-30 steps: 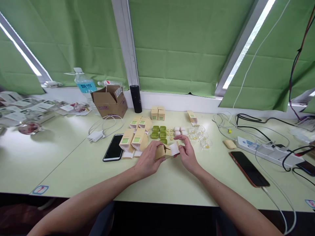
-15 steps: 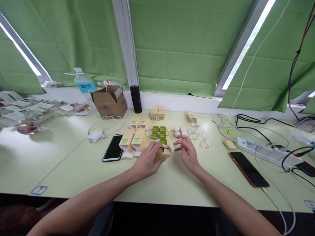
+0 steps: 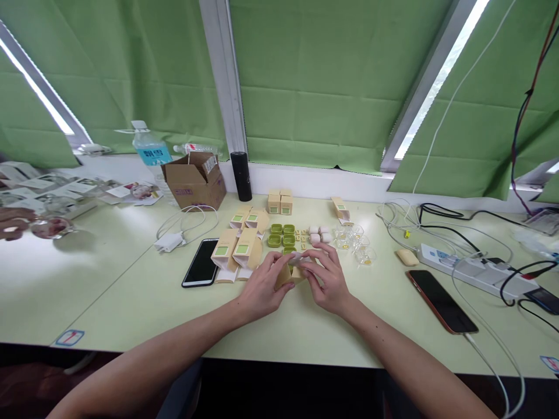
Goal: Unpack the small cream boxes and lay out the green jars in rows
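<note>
Both hands hold a small tan cardboard box (image 3: 283, 277) above the front middle of the table. My left hand (image 3: 263, 285) is closed round its left side. The fingers of my right hand (image 3: 326, 276) grip its right side and a pale flap at the top. What is inside the box cannot be made out. Just beyond are green square trays (image 3: 275, 240), small tan pieces (image 3: 303, 239), white rounded pieces (image 3: 324, 237) and clear plastic cups (image 3: 362, 255). Several open tan boxes (image 3: 247, 247) lie to the left of my hands, their flaps toward me.
Two closed tan boxes (image 3: 280, 202) and one open box (image 3: 341, 210) stand farther back. Phones lie at left (image 3: 201, 263) and right (image 3: 442, 301), near a power strip (image 3: 476, 269). A brown carton (image 3: 194, 180) and black bottle (image 3: 241, 176) stand behind. Another person's hand (image 3: 15, 223) is at far left.
My right hand has moved left onto the box and now grips its flap. My left hand has kept its hold. Another person's hand has come in at the far left.
</note>
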A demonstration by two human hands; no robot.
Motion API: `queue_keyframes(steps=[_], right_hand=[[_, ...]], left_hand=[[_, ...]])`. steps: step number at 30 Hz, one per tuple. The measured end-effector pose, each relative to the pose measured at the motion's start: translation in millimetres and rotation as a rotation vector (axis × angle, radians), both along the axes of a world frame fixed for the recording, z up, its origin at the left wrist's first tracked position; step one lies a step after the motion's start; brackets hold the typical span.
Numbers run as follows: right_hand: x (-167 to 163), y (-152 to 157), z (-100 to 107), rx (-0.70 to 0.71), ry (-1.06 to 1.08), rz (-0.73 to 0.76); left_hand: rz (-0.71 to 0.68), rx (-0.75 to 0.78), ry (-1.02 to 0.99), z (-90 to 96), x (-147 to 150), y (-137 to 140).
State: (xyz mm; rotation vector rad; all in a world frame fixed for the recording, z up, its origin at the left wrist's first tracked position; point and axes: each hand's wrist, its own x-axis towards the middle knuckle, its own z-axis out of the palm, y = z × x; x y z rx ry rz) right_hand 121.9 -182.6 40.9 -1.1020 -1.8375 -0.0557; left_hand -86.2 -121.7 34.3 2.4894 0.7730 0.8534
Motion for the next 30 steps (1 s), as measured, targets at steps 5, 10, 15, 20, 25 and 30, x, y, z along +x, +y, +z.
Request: queue_keyframes(steps=[5, 10, 15, 20, 25, 30], right_hand=[[0, -2, 2, -0.038, -0.047, -0.021], [-1, -4, 7, 0.016, 0.032, -0.02], [-2, -3, 5, -0.025, 0.01, -0.029], [-1, -2, 3, -0.127, -0.001, -0.067], [-3, 1, -4, -0.258, 0.069, -0.073], [-8, 7, -13, -0.386, 0.196, -0.043]], left_hand=[[0.01, 0.036, -0.02, -2.1, 0, 0], [0.038, 0.078, -0.015, -3.9, 0, 0], [0.053, 0.117, -0.018, -4.7, 0, 0], [0.069, 0.182, 0.017, -4.9, -2, 1], [0.062, 0.313, 0.101, -7.9, -4, 0], [0.046, 0.497, 0.189, -7.8, -3, -5]])
